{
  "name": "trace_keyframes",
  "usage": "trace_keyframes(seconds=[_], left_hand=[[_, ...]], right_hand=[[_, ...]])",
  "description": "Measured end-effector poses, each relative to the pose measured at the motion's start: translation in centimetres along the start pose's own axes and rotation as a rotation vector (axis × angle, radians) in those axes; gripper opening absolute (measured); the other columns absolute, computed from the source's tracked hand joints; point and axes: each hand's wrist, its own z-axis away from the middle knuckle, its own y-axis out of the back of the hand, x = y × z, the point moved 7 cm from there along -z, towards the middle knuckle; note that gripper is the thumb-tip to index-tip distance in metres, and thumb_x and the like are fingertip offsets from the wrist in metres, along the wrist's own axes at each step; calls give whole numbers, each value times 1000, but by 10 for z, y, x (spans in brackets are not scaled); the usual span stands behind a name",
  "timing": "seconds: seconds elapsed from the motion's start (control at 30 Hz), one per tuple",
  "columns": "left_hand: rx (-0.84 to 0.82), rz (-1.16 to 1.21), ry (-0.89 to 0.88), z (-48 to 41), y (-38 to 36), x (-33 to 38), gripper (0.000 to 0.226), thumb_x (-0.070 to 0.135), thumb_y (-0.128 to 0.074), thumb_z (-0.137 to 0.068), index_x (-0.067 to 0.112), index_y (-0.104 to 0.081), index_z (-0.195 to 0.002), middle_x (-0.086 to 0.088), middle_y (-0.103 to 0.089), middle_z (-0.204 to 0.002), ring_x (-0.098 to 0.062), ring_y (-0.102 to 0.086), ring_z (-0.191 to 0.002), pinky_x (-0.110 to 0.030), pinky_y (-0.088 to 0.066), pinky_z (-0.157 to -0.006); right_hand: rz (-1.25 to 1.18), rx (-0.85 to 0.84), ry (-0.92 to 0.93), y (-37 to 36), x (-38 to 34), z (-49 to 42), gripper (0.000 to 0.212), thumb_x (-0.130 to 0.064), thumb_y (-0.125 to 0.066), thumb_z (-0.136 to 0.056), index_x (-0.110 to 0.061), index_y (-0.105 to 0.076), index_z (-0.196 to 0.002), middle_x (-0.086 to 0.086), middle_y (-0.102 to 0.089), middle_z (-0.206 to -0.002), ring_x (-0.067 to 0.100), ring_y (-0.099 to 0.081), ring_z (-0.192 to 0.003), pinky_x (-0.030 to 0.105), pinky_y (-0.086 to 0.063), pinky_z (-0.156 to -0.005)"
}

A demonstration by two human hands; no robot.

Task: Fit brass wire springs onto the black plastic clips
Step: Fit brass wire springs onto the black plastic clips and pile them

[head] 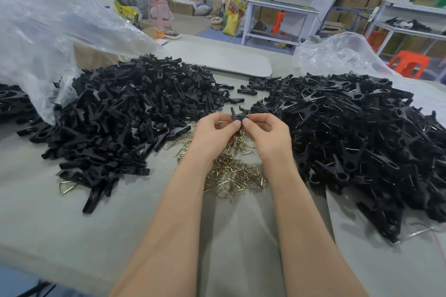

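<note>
Fingers (237, 123) of your left hand (212, 129) and right hand (268, 132) curl tight, pinching one black clip (237, 114) between them just above the brass springs (234, 171) on the desk (96, 224), seemingly so the next spring lies close beneath.

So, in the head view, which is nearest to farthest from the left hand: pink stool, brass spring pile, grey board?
1. Brass spring pile, just under the left hand.
2. Grey board, beyond the clip heaps.
3. Pink stool, far back on the floor.
</note>
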Motion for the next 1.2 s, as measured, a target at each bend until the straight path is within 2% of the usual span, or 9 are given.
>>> trace_keyframes(seconds=[0.13, 0.3, 0.4, 0.47, 0.63, 0.87, 0.97, 1.07, 1.2], left_hand=[[6, -14, -13, -1, 1, 0, 20, 20, -66, -88, 14, -65, -107, -1, -70, -94, -13, -65, -89, -39, -52, -93], [50, 125, -20, -2, 0, 0, 7, 15, -65, -89, 22, -64, -90, 4, -68, -84, -7, -63, -78, -27, -52, -80], [89, 341, 6, -4, 5, 0, 11, 9, -62, -89, 18, -62, -95, 1, -68, -91, -8, -66, -85, -22, -52, -78], [94, 399, -2, -4, 5, 1, 14, 6, -60, -90, 17, -60, -97, 0, -67, -94, -9, -65, -87, -21, -51, -78], [73, 330, -82, -4, -1, 9, 16, 5, -60, -91, 18, -63, -100, 4, -67, -89, -7, -65, -85, -18, -52, -77], [30, 216, -160, 2, -6, 15, 19, 8, -60, -91, 22, -67, -100, 6, -68, -91, -3, -62, -85, -18, -50, -76], [30, 215, -147, 2, -5, 15, 18, 9, -60, -91, 21, -67, -102, 6, -70, -92, -5, -63, -87, -18, -50, -76], [43, 243, -121, 2, -6, 13, 27, 9, -60, -91, 15, -59, -118, -1, -70, -94, -8, -65, -86, -21, -52, -78], [106, 280, -130, 3, -1, 14, 21, 7, -58, -92, 20, -59, -108, -2, -67, -88, -7, -65, -73, -18, -54, -71]], right_hand=[[24, -23, 5, -1, 2, -1, 12, -9, -69, -84, -20, -64, -82, 7, -70, -89, 21, -67, -92, 38, -54, -90], [-15, 27, 12, -2, 0, -2, 13, -9, -69, -84, -19, -60, -87, 10, -69, -97, 21, -66, -93, 37, -54, -88], [-108, 50, 15, 5, -4, -1, 19, -10, -67, -86, -20, -59, -100, 1, -67, -102, 17, -66, -98, 27, -55, -85], [-131, 35, 17, 5, -7, 0, 25, -8, -65, -87, -21, -57, -107, -2, -65, -103, 14, -65, -101, 31, -53, -92], [-113, 12, 74, -1, -14, 2, 27, -7, -64, -88, -25, -58, -107, -6, -65, -103, 9, -63, -103, 34, -50, -98], [-104, -21, 96, -4, -16, 2, 22, -2, -62, -88, -17, -63, -104, 9, -69, -107, 18, -64, -105, 38, -50, -97], [-106, -10, 117, -2, -17, 2, 22, -2, -63, -88, -18, -63, -103, 8, -69, -105, 18, -65, -103, 38, -51, -96], [-98, -10, 109, -2, -17, 3, 23, -4, -64, -87, -19, -61, -105, 2, -68, -102, 14, -65, -100, 35, -52, -95], [-69, -14, 107, -3, -17, 2, 26, -5, -63, -88, -21, -59, -108, -4, -64, -97, 12, -64, -99, 32, -52, -94]])
